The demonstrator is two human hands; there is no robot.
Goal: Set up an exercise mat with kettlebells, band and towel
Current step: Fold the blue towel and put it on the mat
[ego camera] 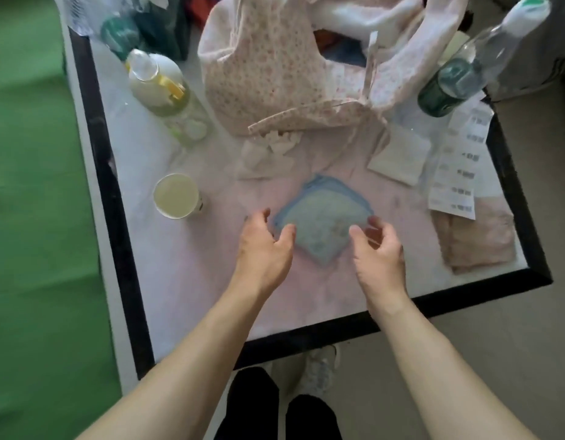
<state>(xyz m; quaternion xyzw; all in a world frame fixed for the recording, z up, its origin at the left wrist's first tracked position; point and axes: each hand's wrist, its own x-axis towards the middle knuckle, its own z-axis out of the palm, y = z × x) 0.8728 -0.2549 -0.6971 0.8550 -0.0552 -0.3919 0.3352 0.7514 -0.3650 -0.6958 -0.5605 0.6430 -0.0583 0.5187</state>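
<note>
A folded light-blue towel (321, 222) lies flat in the middle of a white table with a black rim (309, 336). My left hand (263, 241) hovers at the towel's left edge, fingers loosely curved and holding nothing. My right hand (378, 246) sits at the towel's right edge in the same loose curve, also holding nothing. Whether the fingertips touch the towel is unclear. A green exercise mat (37, 217) covers the floor left of the table. No kettlebell or band is in view.
A floral cloth bag (268, 68) stands behind the towel. A lotion bottle (167, 96) and a cup (176, 195) are at the left, clear bottles (459, 74) and a receipt (459, 173) at the right, with a pink folded cloth (478, 239) beneath.
</note>
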